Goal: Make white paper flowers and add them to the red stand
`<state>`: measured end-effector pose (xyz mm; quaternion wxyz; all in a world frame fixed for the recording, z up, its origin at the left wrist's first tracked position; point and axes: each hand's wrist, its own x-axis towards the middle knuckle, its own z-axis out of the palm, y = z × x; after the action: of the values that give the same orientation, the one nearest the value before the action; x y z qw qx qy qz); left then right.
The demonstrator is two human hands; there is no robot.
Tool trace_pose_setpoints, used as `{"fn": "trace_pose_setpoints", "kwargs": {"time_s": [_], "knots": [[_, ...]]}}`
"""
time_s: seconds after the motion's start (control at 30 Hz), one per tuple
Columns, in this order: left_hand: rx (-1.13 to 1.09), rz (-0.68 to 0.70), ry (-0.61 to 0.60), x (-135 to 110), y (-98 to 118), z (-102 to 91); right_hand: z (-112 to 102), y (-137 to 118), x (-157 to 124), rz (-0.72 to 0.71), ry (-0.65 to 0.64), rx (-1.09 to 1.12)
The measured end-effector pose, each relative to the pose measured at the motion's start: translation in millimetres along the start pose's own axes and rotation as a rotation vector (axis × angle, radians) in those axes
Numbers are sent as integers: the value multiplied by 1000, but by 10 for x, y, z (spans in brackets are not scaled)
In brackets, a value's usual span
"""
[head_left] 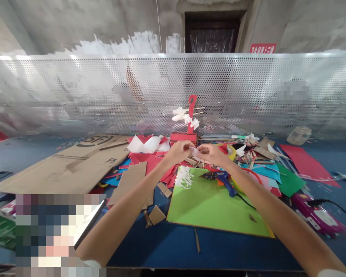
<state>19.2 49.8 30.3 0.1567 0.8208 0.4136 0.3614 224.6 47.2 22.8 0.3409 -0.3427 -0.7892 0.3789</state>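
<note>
My left hand (179,151) and my right hand (211,153) meet above the far edge of a green sheet (216,206). Both pinch a small piece of white tissue paper (195,153) between their fingertips. Just below them lies a heap of white paper bits (184,177) on the green sheet. A blue glue gun (221,179) rests beside my right wrist. Behind the hands stands a red cardboard model (190,122) with white paper flowers on sticks.
A large brown cardboard sheet (66,165) lies at the left, with smaller cardboard pieces (129,182) nearer. Coloured paper scraps (276,177) and a red sheet (305,163) cover the right. A purple packet (317,217) lies at the right edge. A perforated metal screen (248,92) closes the table's back.
</note>
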Motion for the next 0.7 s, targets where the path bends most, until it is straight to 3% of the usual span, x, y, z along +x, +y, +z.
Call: {"fn": "trace_pose_setpoints", "kwargs": {"time_s": [0.17, 0.43, 0.7], "knots": [[4, -3, 9, -13, 23, -3, -7, 60, 1, -27, 3, -97], [31, -5, 5, -5, 25, -11, -20, 137, 40, -9, -84, -73], [30, -11, 14, -13, 54, -52, -35, 270, 72, 37, -52, -63]]}}
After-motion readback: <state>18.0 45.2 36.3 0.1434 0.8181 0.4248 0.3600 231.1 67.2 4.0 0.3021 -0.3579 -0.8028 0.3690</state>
